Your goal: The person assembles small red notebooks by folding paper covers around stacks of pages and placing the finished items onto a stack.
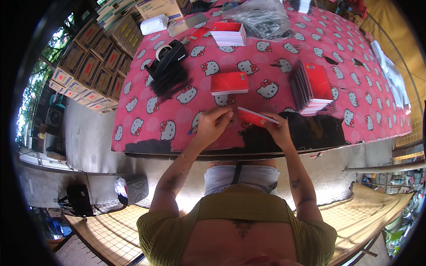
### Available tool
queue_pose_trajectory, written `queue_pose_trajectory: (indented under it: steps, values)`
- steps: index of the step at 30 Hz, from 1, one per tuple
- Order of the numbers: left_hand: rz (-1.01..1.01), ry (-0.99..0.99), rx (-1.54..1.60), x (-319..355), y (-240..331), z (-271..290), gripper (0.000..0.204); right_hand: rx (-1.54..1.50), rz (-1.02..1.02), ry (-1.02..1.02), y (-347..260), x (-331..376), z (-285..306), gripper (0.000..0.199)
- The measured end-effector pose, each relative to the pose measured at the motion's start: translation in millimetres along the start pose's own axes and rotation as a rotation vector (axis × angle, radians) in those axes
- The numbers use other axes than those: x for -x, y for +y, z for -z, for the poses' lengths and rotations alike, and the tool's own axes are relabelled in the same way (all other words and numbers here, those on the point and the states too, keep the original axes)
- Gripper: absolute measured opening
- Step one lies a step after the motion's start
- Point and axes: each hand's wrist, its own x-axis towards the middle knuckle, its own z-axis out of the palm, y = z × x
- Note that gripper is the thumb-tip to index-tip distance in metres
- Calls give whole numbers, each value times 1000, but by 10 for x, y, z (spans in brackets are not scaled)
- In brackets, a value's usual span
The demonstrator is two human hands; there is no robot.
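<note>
A thin red booklet (254, 117) with white pages is held just above the near edge of the table (142, 146), tilted. My right hand (276, 129) grips its right end from below. My left hand (214, 124) is curled at its left end, with the fingertips pinching the booklet's corner. A small thin object sticks out from under my left hand's heel; I cannot tell what it is. Both forearms come up from the lower edge.
On the pink cat-print cloth lie a red booklet stack (229, 83), a pile of spiral-bound red notebooks (311, 88), another stack (228, 33), a black tape dispenser (167, 55), black coils (169, 80) and a plastic bag (262, 20). Cardboard boxes (94, 62) stand left.
</note>
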Motion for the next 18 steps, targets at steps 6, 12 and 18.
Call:
queue_pose_trajectory:
  steps: [6, 12, 18]
  values:
    - [4, -72, -17, -116, -86, 2, 19, -55, -11, -9, -27, 5, 3, 21]
    - [-187, -190, -64, -292, -75, 103, 22, -4, 4, -23, -47, 6, 11, 21]
    - [-227, -338, -66, -391, 113, 121, 23, -2, 7, -5, -87, 64, 63, 20]
